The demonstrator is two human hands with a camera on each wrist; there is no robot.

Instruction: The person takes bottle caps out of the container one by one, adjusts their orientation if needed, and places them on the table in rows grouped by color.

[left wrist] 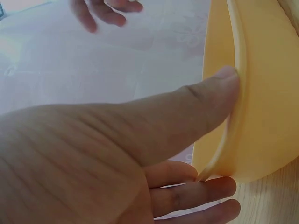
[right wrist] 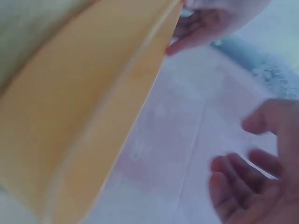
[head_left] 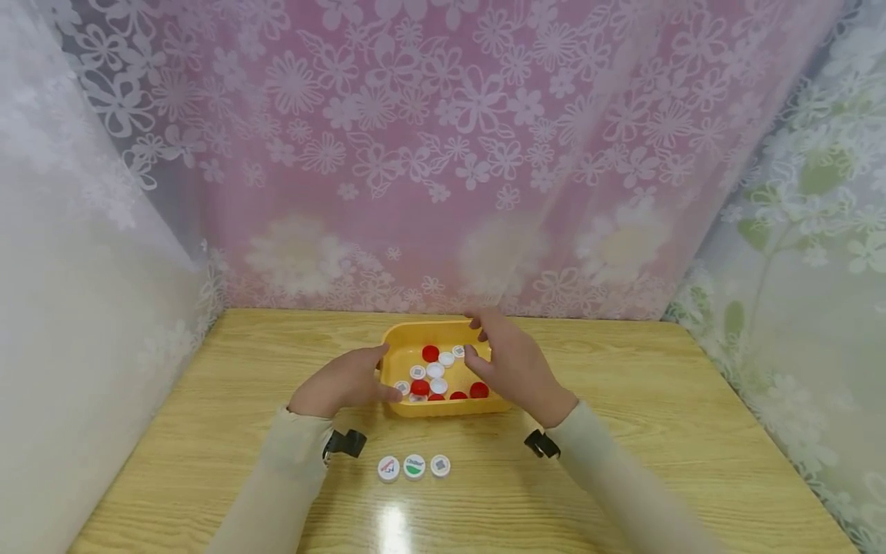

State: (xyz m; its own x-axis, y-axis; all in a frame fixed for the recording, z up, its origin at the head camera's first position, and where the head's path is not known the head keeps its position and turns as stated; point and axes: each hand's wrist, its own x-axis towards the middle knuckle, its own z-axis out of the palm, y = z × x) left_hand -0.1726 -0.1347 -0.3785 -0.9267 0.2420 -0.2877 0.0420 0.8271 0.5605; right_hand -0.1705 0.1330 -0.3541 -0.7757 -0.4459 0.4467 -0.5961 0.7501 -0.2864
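Note:
A yellow plastic basket (head_left: 450,410) lies on the table with red bottle caps (head_left: 479,390) and white bottle caps (head_left: 435,371) inside. My left hand (head_left: 349,378) grips its left end; in the left wrist view the thumb (left wrist: 205,100) lies along the rim and the other fingers reach round the end. Over the basket's right side is my right hand (head_left: 515,365), fingers apart and loosely bent, holding nothing. In the right wrist view that hand appears away from the basket wall (right wrist: 79,88). Part of the basket's right end is hidden behind it.
Three white caps with printed tops stand in a row in front of the basket: a red-and-blue cap (head_left: 388,468), a green cap (head_left: 414,466) and a grey-patterned cap (head_left: 440,465). A pink flowered curtain (head_left: 415,154) hangs behind the wooden table (head_left: 623,385).

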